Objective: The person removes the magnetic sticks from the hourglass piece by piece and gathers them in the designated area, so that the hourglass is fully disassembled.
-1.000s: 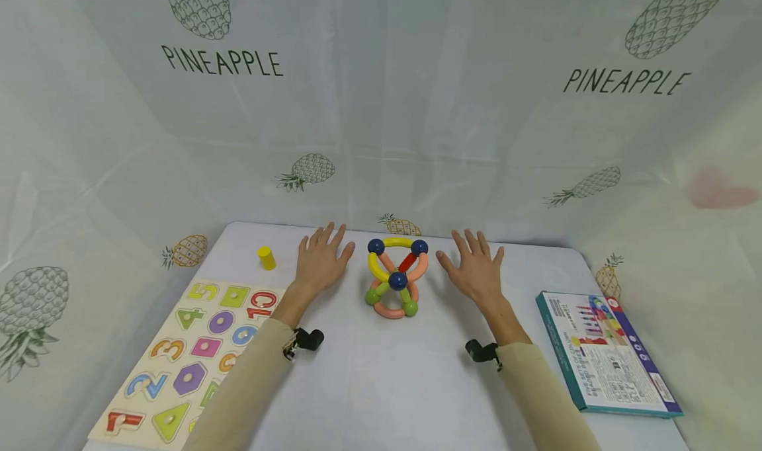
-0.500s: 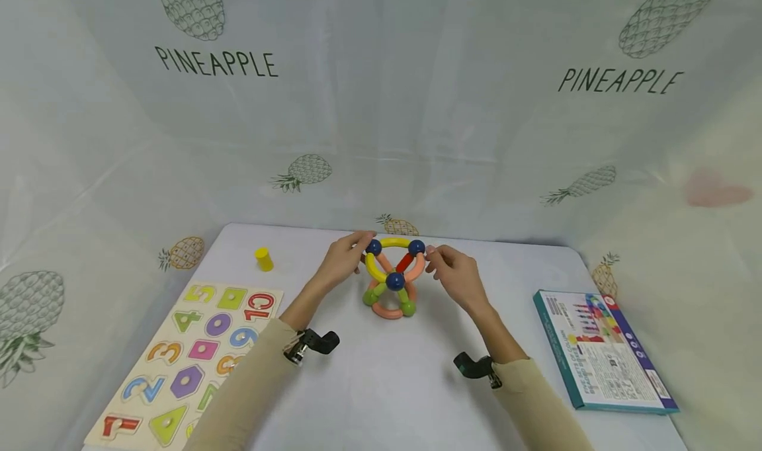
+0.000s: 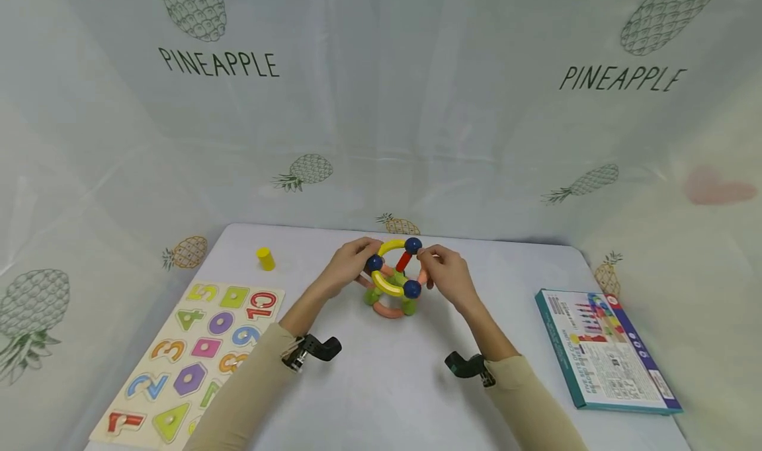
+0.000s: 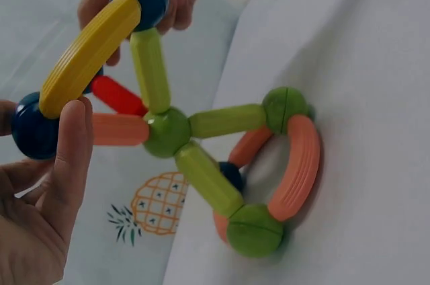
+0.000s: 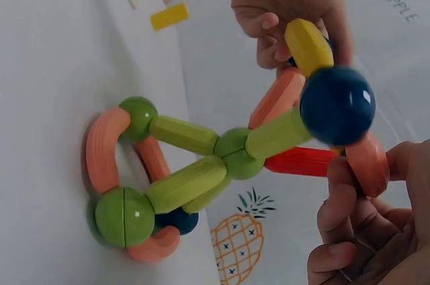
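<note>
Yellow-rimmed structure stands between left hand and right hand, both pinching it.

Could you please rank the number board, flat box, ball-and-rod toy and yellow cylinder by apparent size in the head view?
1. Number board, partly hidden by a sleeve
2. Flat box
3. Ball-and-rod toy
4. Yellow cylinder

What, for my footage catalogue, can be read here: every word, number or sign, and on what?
"PINEAPPLE": backdrop, upper left
"PINEAPPLE": backdrop, upper right
"1": board
"2": board
"3": board
"4": board
"5": board
"8": board
"9": board
"10": board
Probably "7": board, partly covered by the left sleeve
Yellow piece, board: too covered to read
Print on the box: too small and blurred
</note>
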